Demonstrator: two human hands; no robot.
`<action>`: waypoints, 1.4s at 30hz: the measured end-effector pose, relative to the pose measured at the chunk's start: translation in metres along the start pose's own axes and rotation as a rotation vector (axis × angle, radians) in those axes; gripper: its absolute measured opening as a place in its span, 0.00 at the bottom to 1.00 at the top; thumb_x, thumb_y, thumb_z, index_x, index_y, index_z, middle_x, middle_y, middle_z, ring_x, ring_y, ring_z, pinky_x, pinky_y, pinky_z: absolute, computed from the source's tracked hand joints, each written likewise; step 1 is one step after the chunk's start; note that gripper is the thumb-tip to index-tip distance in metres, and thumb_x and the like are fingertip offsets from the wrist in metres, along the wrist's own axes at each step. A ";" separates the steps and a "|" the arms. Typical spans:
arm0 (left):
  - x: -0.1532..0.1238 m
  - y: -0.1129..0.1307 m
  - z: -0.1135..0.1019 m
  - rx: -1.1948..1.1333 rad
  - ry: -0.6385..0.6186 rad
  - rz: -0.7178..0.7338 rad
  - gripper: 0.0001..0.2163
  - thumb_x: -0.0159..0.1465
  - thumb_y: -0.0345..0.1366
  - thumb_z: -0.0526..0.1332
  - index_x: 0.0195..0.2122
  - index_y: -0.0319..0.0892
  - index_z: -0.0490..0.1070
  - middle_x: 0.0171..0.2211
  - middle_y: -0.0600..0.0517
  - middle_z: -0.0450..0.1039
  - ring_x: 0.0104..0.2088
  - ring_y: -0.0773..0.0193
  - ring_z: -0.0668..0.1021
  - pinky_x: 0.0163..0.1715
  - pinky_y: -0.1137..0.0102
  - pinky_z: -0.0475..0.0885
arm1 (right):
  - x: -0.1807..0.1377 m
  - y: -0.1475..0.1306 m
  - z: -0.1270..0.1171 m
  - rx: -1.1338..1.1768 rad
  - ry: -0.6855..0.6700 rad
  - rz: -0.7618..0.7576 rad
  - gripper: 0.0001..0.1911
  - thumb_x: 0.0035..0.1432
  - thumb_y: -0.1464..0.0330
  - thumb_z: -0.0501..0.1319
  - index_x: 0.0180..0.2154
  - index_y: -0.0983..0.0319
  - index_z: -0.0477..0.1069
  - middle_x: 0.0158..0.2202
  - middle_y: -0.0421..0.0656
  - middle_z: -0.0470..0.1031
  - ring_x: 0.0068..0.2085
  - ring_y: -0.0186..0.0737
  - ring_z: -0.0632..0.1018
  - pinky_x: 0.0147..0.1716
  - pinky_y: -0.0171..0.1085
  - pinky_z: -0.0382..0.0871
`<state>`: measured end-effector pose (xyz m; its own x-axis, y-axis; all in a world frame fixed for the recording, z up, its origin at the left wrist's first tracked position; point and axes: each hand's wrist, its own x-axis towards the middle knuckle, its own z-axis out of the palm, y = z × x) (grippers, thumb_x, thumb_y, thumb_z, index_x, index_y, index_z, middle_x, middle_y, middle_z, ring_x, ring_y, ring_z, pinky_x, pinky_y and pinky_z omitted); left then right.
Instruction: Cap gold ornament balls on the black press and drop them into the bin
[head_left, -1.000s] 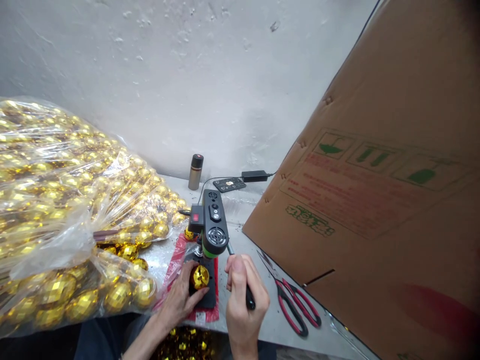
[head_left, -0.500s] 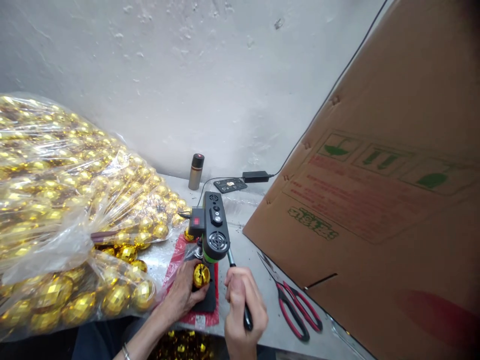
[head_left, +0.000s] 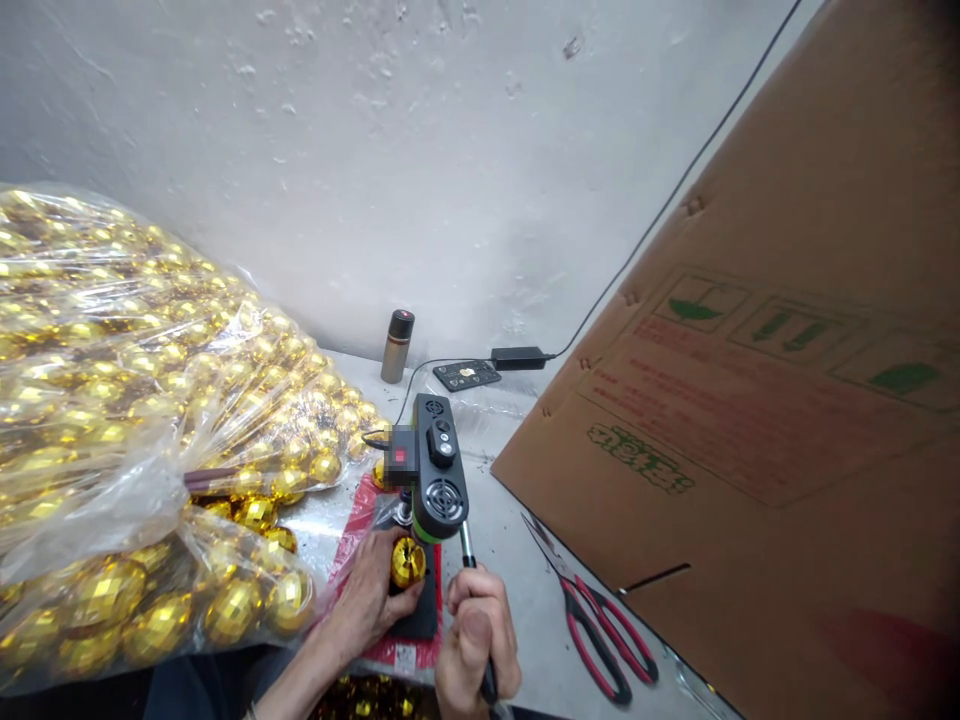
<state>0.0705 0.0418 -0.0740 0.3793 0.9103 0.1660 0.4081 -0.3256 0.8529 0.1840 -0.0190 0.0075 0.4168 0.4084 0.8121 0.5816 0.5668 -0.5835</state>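
Note:
My left hand (head_left: 371,600) pinches a faceted gold ball (head_left: 407,562) and keeps it on the black base of a small bench press (head_left: 435,465), right under its head. My right hand (head_left: 476,645) is wrapped round the press's black lever handle (head_left: 471,560), low near the table's front edge. The press is black with a green collar and stands on a red mat (head_left: 358,530).
A big clear bag of gold balls (head_left: 135,430) fills the left. A tilted cardboard box (head_left: 750,430) walls off the right. Red-handled scissors (head_left: 600,640) lie beside it. A metal flask (head_left: 397,345), power adapter (head_left: 517,357) and small black device (head_left: 466,375) sit by the wall.
My right hand has drawn the lever handle down and toward me. The left hand keeps the gold ball under the press head.

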 end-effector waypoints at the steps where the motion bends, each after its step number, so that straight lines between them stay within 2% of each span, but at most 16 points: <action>1: 0.000 0.001 0.000 -0.005 0.002 -0.007 0.21 0.60 0.38 0.65 0.55 0.42 0.70 0.48 0.42 0.75 0.50 0.46 0.77 0.51 0.51 0.73 | 0.000 0.000 0.000 0.001 -0.002 -0.001 0.18 0.75 0.68 0.50 0.28 0.58 0.62 0.26 0.35 0.66 0.27 0.33 0.69 0.33 0.36 0.66; 9: 0.000 0.001 0.001 -0.014 0.016 -0.029 0.23 0.58 0.39 0.66 0.55 0.42 0.71 0.47 0.42 0.76 0.49 0.45 0.78 0.50 0.50 0.73 | -0.005 0.004 0.001 -0.015 0.006 -0.014 0.20 0.75 0.69 0.48 0.28 0.58 0.62 0.27 0.35 0.66 0.28 0.32 0.69 0.35 0.36 0.65; 18: 0.000 -0.004 0.006 0.012 0.036 0.009 0.22 0.59 0.37 0.65 0.55 0.43 0.70 0.47 0.43 0.76 0.48 0.47 0.77 0.50 0.52 0.73 | -0.006 0.008 0.002 0.011 0.031 -0.030 0.21 0.76 0.68 0.49 0.26 0.59 0.62 0.26 0.35 0.66 0.26 0.32 0.68 0.33 0.37 0.64; 32: 0.001 -0.006 0.008 -0.002 0.062 0.017 0.23 0.58 0.36 0.66 0.55 0.43 0.70 0.47 0.43 0.77 0.49 0.45 0.78 0.50 0.51 0.74 | -0.017 0.015 0.003 0.054 0.059 0.022 0.21 0.75 0.68 0.49 0.26 0.59 0.63 0.26 0.36 0.66 0.27 0.34 0.69 0.33 0.37 0.66; 39: 0.001 -0.005 0.009 -0.018 0.047 -0.004 0.22 0.58 0.38 0.67 0.54 0.42 0.72 0.49 0.41 0.77 0.50 0.44 0.78 0.52 0.50 0.73 | -0.027 0.017 0.013 0.035 0.135 0.009 0.20 0.74 0.70 0.49 0.26 0.59 0.61 0.27 0.36 0.68 0.27 0.34 0.71 0.40 0.41 0.69; 42: 0.002 -0.003 0.008 -0.009 0.040 -0.022 0.22 0.58 0.38 0.67 0.54 0.42 0.72 0.49 0.41 0.77 0.51 0.43 0.78 0.52 0.49 0.73 | -0.029 0.024 0.008 -0.017 0.037 -0.106 0.19 0.73 0.70 0.50 0.27 0.59 0.64 0.27 0.37 0.71 0.27 0.35 0.72 0.41 0.42 0.70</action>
<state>0.0766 0.0422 -0.0806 0.3367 0.9268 0.1666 0.4085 -0.3031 0.8610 0.1807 -0.0118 -0.0301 0.3778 0.3196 0.8690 0.6356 0.5929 -0.4944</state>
